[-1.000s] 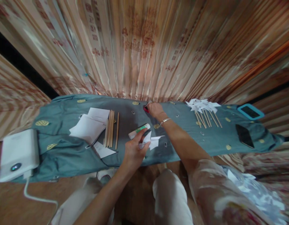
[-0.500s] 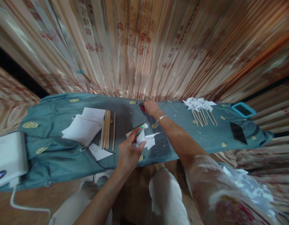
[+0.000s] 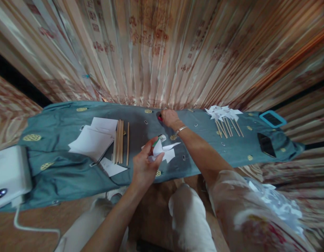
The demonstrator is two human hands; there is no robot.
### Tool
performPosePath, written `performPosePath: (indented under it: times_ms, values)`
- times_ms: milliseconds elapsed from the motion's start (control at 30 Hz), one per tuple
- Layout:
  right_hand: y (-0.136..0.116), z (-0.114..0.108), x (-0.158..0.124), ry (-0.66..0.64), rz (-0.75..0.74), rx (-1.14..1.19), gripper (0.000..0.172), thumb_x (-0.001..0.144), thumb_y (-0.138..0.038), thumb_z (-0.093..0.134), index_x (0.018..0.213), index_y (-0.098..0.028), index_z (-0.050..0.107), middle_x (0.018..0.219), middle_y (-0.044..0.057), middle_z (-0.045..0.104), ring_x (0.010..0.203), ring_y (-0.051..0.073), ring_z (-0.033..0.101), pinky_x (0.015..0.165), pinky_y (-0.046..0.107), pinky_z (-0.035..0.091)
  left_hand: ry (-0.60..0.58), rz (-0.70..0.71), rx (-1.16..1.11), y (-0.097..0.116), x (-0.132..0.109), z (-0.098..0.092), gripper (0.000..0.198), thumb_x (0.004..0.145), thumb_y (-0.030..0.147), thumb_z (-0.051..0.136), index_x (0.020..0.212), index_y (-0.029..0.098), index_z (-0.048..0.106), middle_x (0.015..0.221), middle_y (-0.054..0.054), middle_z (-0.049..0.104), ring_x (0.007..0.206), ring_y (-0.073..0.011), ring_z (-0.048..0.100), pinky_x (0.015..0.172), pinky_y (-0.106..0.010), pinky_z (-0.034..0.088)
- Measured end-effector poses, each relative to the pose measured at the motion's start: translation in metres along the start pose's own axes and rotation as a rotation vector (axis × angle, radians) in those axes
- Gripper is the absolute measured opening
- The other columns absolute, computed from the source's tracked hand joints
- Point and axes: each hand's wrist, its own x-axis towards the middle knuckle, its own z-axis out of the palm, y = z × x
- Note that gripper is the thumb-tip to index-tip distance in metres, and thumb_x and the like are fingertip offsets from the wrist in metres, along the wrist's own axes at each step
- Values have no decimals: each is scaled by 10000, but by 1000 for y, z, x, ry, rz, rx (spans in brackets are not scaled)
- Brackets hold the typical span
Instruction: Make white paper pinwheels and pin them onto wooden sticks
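Note:
My left hand (image 3: 146, 162) is closed in a pinch on a folded white paper pinwheel (image 3: 169, 154), its pointed blades sticking out to the right. Just behind the paper lies a white and green tube (image 3: 162, 138), partly covered by it and by my fingers. At the far side of the cloth, my right hand (image 3: 171, 118) has its fingers closed at a small red and dark object (image 3: 160, 118). Its kind is too small and too hidden to make out. A bracelet circles my right wrist.
To the left lie a stack of white paper squares (image 3: 89, 143) and several wooden sticks (image 3: 120, 141). Finished paper pinwheels on sticks (image 3: 223, 113) are bunched at the right. Beyond them are a blue-framed device (image 3: 272, 119) and a dark phone (image 3: 266, 145). A white box (image 3: 12, 175) with a cable stands far left.
The view has shifted slightly. My left hand keeps its pinch on the paper, which is turned a little over the tube. My right hand stays at the red and dark object.

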Motion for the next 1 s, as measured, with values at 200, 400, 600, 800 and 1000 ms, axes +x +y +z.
performPosePath:
  times_ms: [200, 400, 600, 800, 1000]
  values:
    - [4, 8, 0, 116, 87, 54, 335, 928, -151, 402, 1148, -56, 636, 1147, 252, 688, 1111, 275, 649, 909, 320, 467, -1, 27, 15, -8, -2, 1, 474, 731, 195, 686, 1201, 226, 633, 933, 2, 727, 757, -149, 675, 716, -233, 518]
    - [6, 13, -2, 165, 141, 133, 317, 938, -174, 407, 1136, -69, 631, 1122, 233, 701, 1064, 268, 664, 862, 302, 469, 7, 35, 15, -11, -1, -2, 467, 737, 221, 684, 1201, 217, 635, 949, -9, 736, 769, -161, 678, 725, -244, 518]
    - [7, 17, 1, 205, 236, 237, 315, 948, -198, 406, 1047, -102, 689, 1105, 200, 718, 1045, 251, 674, 849, 290, 478, -6, 33, -41, -6, -1, -5, 486, 734, 281, 677, 1207, 183, 625, 950, -19, 743, 798, -179, 690, 734, -254, 529]
    - [12, 18, 4, 244, 318, 345, 302, 929, -217, 449, 1026, -115, 716, 1047, 147, 743, 990, 217, 692, 800, 254, 492, -1, 34, -54, -10, 0, -5, 514, 729, 292, 677, 1224, 168, 622, 978, -39, 741, 817, -188, 687, 760, -273, 531]
    - [14, 15, 1, 267, 350, 449, 246, 867, -167, 513, 936, -119, 745, 947, 108, 757, 917, 195, 700, 761, 227, 487, 7, 44, -23, -14, 0, -5, 499, 730, 260, 677, 1223, 198, 628, 1035, -31, 738, 844, -185, 687, 796, -284, 534]
